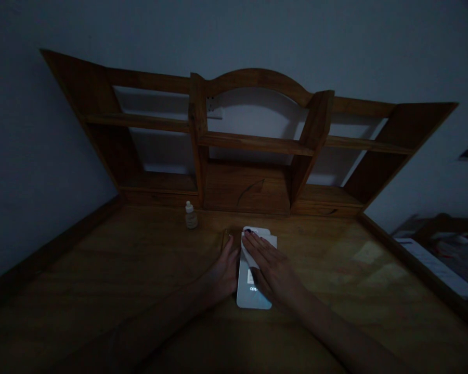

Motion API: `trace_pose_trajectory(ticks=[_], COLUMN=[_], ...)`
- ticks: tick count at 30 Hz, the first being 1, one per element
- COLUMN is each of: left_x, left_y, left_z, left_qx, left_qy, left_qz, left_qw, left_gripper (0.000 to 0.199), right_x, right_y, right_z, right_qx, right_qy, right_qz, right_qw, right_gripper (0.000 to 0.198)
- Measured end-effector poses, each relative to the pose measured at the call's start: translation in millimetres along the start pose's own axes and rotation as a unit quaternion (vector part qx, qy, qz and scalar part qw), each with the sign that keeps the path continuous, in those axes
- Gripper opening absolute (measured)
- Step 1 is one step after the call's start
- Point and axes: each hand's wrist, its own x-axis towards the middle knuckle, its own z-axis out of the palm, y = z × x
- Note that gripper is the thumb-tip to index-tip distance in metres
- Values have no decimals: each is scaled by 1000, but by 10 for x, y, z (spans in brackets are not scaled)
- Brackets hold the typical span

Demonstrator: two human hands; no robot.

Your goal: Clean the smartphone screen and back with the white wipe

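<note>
A pale phone point(253, 300) lies back up on the wooden desk, with an upside-down oppo logo and a small light label on it. My right hand point(272, 262) presses a white wipe or cloth point(272, 241) onto the upper part of its back, fingers straight and close together. Along the phone's left edge my left hand point(224, 270) holds it, thumb raised and the other fingers against the side. Beside the left thumb is a thin brownish object point(223, 238), too dark to name. My right hand and the cloth cover the middle of the phone.
A small dropper-type bottle point(191, 218) with a white cap stands to the left, near the shelf. The wooden shelf unit point(253, 143) runs along the back of the desk point(140, 275). Raised edges border the desk on both sides. The room is dim.
</note>
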Motion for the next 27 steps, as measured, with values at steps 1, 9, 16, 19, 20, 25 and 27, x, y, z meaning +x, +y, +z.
trace_pose_trajectory(ticks=[1,9,16,19,20,25,27], left_x=[4,-6,5,-11,-18,-38,-41], left_y=[-2,-10,-15,-11,-8,-4,-7], left_z=[-8,-36,-7,24,34,44,33], left_qx=[-1,2,-22,-14,-13,-9,-6], left_qy=[-7,-31,-12,-6,-8,1,-2], left_qz=[-1,2,5,2,0,-6,-6], left_qw=[1000,1000,1000,1000,1000,1000,1000], left_gripper=[63,62,63,62,61,60,60], right_x=[3,9,-14,-15,-15,-10,-4], right_y=[-2,21,35,25,19,-31,-54], right_z=[-8,-31,-17,-22,-26,-82,-116], right_qx=[-1,-8,-7,2,8,85,113], right_qy=[4,0,-16,-14,-7,28,28], right_qz=[5,2,-14,-13,-12,6,18], right_qw=[1000,1000,1000,1000,1000,996,993], right_gripper=[63,63,63,61,59,55,54])
